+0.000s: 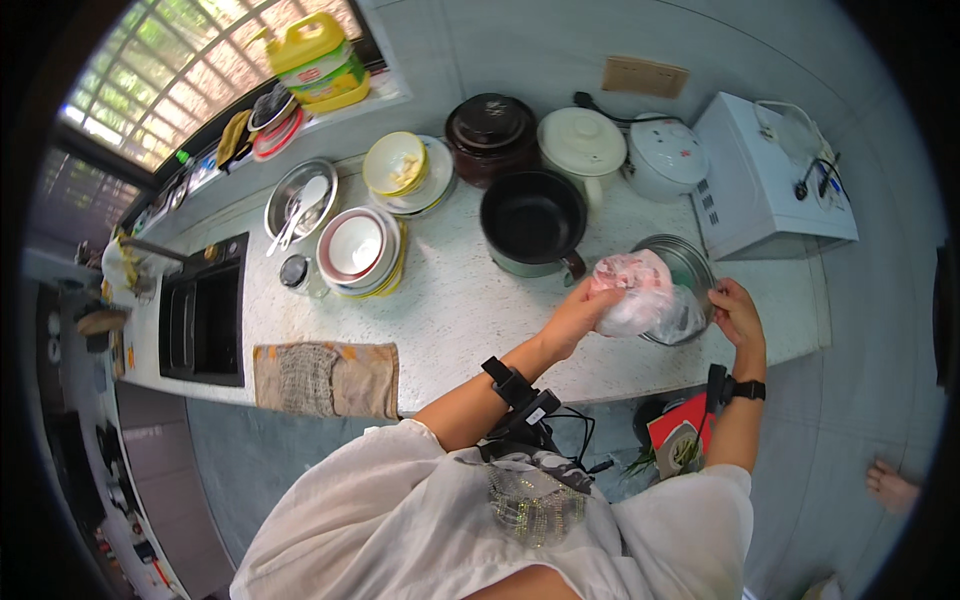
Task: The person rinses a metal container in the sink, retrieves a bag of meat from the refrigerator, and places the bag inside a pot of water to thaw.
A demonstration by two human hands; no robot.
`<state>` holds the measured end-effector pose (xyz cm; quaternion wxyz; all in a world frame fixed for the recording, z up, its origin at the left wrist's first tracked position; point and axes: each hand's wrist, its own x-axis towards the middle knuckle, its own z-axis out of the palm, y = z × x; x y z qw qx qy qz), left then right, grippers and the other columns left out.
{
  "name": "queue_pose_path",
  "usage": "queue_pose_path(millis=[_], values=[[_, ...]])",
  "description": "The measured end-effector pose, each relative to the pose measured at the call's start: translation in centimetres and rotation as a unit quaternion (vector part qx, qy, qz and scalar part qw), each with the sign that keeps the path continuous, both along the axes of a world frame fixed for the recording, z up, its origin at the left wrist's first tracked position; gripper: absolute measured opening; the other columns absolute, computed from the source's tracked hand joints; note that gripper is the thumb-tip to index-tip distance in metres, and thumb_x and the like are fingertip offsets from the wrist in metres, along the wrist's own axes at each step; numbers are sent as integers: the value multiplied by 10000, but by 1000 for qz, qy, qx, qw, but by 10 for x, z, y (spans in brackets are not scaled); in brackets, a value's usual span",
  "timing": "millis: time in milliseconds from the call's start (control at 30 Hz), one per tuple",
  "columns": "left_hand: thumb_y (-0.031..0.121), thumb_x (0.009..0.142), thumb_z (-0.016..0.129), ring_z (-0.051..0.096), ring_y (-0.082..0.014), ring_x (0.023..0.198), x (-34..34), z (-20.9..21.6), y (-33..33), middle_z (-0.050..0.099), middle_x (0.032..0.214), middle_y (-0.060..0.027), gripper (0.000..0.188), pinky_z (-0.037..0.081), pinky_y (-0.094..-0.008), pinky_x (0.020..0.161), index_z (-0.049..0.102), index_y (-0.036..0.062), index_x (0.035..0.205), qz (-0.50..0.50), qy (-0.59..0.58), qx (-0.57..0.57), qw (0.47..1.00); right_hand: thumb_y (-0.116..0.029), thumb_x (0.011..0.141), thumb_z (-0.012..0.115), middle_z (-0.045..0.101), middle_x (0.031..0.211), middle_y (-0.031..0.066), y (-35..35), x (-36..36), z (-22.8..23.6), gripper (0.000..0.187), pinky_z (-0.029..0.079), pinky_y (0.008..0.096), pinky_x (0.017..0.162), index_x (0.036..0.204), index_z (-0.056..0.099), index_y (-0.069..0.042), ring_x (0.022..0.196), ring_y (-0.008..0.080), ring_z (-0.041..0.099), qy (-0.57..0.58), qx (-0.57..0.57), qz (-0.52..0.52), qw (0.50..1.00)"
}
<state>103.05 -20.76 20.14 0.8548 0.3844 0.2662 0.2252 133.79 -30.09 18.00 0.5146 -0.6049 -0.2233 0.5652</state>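
My left hand point(580, 318) is closed around a clear plastic bag of pinkish raw meat point(634, 278). The bag hangs over the near left part of a round metal bowl point(686, 258) and hides much of its inside. At that bowl's right rim, my right hand point(738, 314) has its fingers pinched together on the edge. Just left of the bag stands a black-lined pot point(533, 218), its handle pointing toward my left hand.
Behind are a dark lidded pot point(491, 138), a cream lidded pot point(581, 141), a white cooker point(668, 156) and a white appliance point(765, 185). Stacked bowls point(357, 246), a glass jar point(300, 274), a cloth point(327, 380) and a black sink point(203, 312) lie leftward. A bare foot point(890, 486) shows right.
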Motion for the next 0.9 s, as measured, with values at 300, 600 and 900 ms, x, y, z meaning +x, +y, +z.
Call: queue_pose_path(millis=[300,600,900], values=[[227,865,576,527,-95,1006,-67,46,15,557,1137,-25,458,413,-253,885,435,42,1259,83,-112,68,988,-86,842,598,488,689,-26,43,-64,71,128,365,154,439,835,470,-96,520,26,447,3,52,32,998],[220,881,534,539,-147,1046,-223,74,49,537,1191,-83,487,428,-280,905,385,5,1292,235,-90,116,961,-95,850,597,517,801,-21,152,-222,96,105,415,195,553,896,503,-80,697,48,509,34,111,152,982],[317,887,477,604,-197,963,-370,54,110,563,1160,-109,485,529,-297,690,409,35,1275,380,-41,148,912,-92,814,637,535,742,-20,247,-393,71,185,405,221,533,801,455,-123,631,77,525,66,123,218,966]])
